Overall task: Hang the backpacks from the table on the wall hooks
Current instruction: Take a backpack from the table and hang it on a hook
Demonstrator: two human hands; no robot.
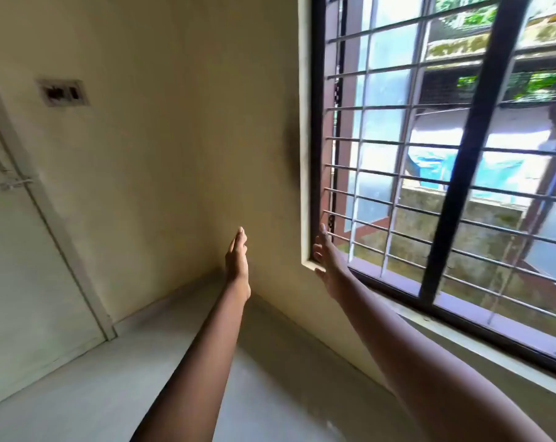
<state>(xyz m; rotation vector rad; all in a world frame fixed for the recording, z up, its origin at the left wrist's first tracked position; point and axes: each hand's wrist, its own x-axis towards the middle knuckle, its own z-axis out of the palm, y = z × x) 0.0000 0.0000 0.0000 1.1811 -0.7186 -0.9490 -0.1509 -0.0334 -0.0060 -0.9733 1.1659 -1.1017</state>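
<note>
No backpack, table or wall hook shows in the head view. Both my arms stretch forward toward a room corner. My left hand point(237, 260) is edge-on with straight fingers held together, and it holds nothing. My right hand point(326, 256) is flat with fingers extended, empty, in front of the lower left corner of the window frame point(306, 244). Whether it touches the frame I cannot tell.
A barred window point(445, 173) with a dark frame fills the right side, above a pale sill point(480, 346). A cream wall point(181, 138) carries a switch plate point(63, 92). A white door point(18, 266) with a latch point(8, 183) stands at left. Grey floor point(117, 371) lies below.
</note>
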